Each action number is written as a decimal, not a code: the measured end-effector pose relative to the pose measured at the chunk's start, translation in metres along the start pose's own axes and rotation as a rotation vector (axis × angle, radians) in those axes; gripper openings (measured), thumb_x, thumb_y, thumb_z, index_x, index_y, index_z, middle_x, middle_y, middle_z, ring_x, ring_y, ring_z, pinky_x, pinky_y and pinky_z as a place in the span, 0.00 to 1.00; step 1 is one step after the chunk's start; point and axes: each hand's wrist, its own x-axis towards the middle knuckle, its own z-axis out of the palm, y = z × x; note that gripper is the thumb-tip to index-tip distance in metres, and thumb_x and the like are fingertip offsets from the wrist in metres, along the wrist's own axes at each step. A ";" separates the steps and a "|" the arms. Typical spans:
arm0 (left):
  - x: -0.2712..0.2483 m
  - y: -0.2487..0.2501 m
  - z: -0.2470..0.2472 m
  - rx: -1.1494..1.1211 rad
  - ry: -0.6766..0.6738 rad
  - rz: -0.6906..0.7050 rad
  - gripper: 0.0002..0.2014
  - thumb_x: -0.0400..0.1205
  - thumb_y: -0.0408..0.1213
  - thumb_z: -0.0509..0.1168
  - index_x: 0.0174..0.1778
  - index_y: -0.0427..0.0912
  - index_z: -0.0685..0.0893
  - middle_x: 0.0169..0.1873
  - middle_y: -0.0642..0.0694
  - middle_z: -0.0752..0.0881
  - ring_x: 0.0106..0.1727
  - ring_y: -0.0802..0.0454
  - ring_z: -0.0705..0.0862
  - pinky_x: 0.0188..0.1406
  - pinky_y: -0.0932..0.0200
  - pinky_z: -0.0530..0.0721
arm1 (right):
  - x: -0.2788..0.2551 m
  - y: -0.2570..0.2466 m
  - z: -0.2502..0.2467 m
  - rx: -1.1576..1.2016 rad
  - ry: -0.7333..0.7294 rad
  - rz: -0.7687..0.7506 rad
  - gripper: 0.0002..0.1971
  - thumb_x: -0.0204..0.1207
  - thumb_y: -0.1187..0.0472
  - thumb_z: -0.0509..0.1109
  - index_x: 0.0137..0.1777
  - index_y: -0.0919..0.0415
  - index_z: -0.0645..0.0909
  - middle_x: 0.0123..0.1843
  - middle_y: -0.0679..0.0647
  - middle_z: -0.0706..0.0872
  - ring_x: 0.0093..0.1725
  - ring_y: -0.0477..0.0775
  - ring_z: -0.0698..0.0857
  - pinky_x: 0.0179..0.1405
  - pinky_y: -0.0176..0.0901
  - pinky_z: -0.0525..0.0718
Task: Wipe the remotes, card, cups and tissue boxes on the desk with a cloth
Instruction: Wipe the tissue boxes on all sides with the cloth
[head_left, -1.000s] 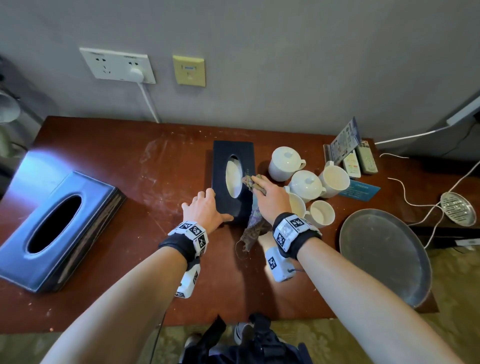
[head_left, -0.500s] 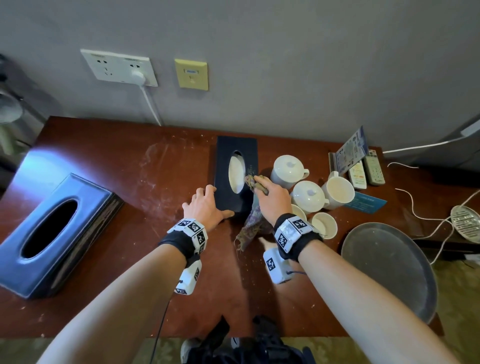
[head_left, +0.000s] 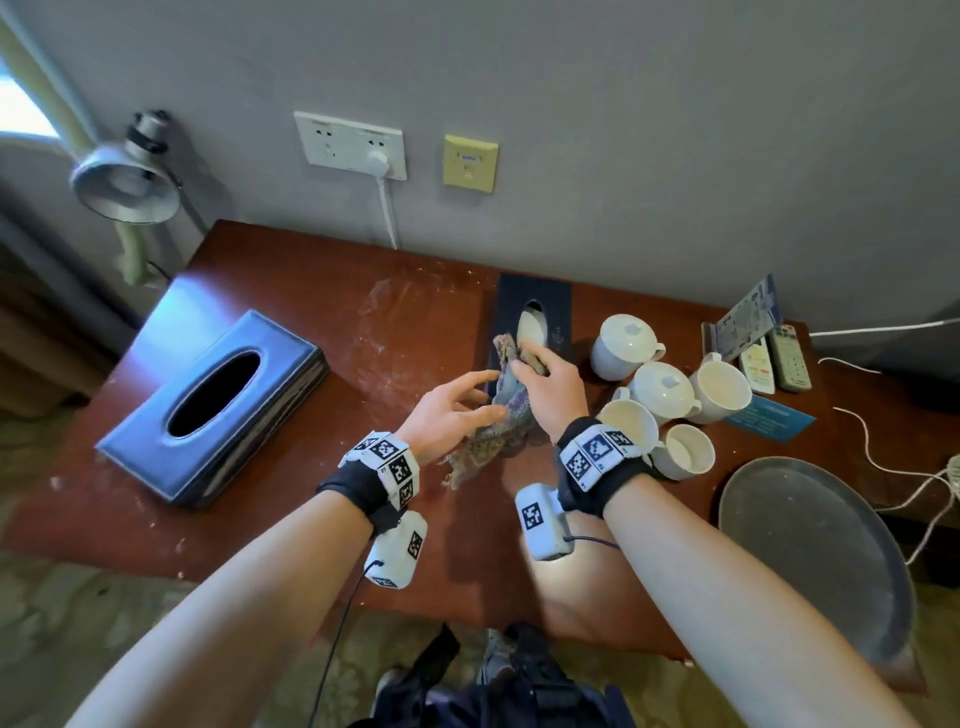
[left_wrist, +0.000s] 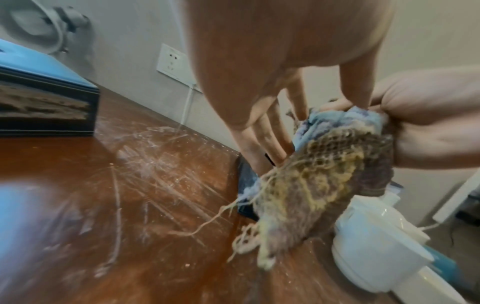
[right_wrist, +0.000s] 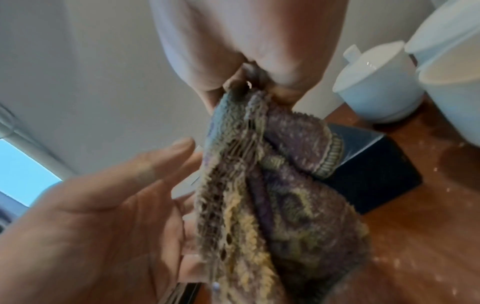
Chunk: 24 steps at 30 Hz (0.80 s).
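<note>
dusty brown surface (head_left: 291, 530) carries both tissue boxes. right hand (head_left: 550, 387) grips the frayed cloth (head_left: 511, 402) over the dark tissue box (head_left: 558, 312); left hand (head_left: 447, 415) reaches for it with fingers spread. better to bunch the trailing end before wiping the sides.

tray (head_left: 810, 566) cut off at right edge, remotes' (head_left: 779, 358) buttons too small to read

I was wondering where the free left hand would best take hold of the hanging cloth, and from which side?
Probably the frayed lower end of the cloth, approached from its left. The right hand grips the top, and the open left hand is already beside the dangling part.
</note>
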 end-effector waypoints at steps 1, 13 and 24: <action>-0.007 -0.003 -0.004 -0.038 0.009 -0.010 0.25 0.78 0.49 0.74 0.71 0.66 0.77 0.62 0.48 0.85 0.51 0.53 0.87 0.53 0.59 0.85 | -0.006 -0.004 0.008 0.054 -0.026 0.024 0.21 0.82 0.58 0.68 0.75 0.57 0.78 0.71 0.53 0.82 0.71 0.52 0.79 0.75 0.48 0.74; -0.098 -0.059 -0.071 -0.288 0.402 -0.129 0.21 0.77 0.25 0.73 0.64 0.45 0.88 0.44 0.48 0.89 0.42 0.51 0.84 0.43 0.56 0.83 | -0.068 -0.021 0.117 0.262 -0.417 0.058 0.27 0.78 0.76 0.64 0.76 0.57 0.76 0.68 0.56 0.84 0.66 0.55 0.84 0.68 0.53 0.82; -0.167 -0.096 -0.122 -0.340 0.509 -0.083 0.24 0.75 0.18 0.70 0.65 0.43 0.87 0.58 0.42 0.88 0.48 0.55 0.85 0.49 0.70 0.85 | -0.106 -0.031 0.185 0.281 -0.584 0.111 0.17 0.78 0.69 0.71 0.66 0.61 0.81 0.54 0.60 0.90 0.49 0.60 0.89 0.49 0.54 0.88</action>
